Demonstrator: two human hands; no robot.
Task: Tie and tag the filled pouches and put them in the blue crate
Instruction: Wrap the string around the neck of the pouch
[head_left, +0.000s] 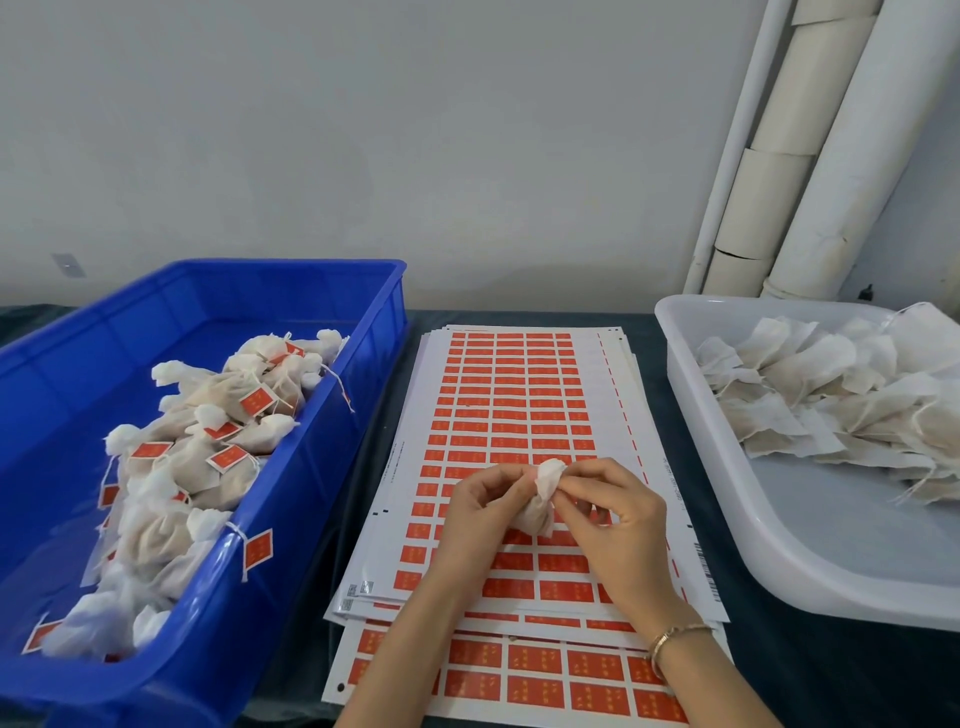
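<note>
Left hand (485, 512) and right hand (613, 525), fingers curled, pinch the gathered neck of one small white fabric pouch (543, 499) over the dark table's (779, 670) front middle. At the left edge, a blue plastic crate (234, 296) holds tagged pouches (208, 441). At centre lie stacked white sheets of red labels (511, 395). At the right edge, a translucent white tray (727, 509) holds untied pouches (831, 395). Step judged: tying. The next move calls for a snug knot, then a tag. Label print is illegible; only barcodes are discernible.

The blue crate (311, 493) is gleaming as smooth, glossy plastic, and the white tray (831, 519) is showing a milky, translucent plastic. The pouch (543, 493) is looking like thin, matt, crinkled cloth. The sticker sheets (519, 405) are lying as smooth paper, and the bracelet (675, 634) is glinting like metal.
</note>
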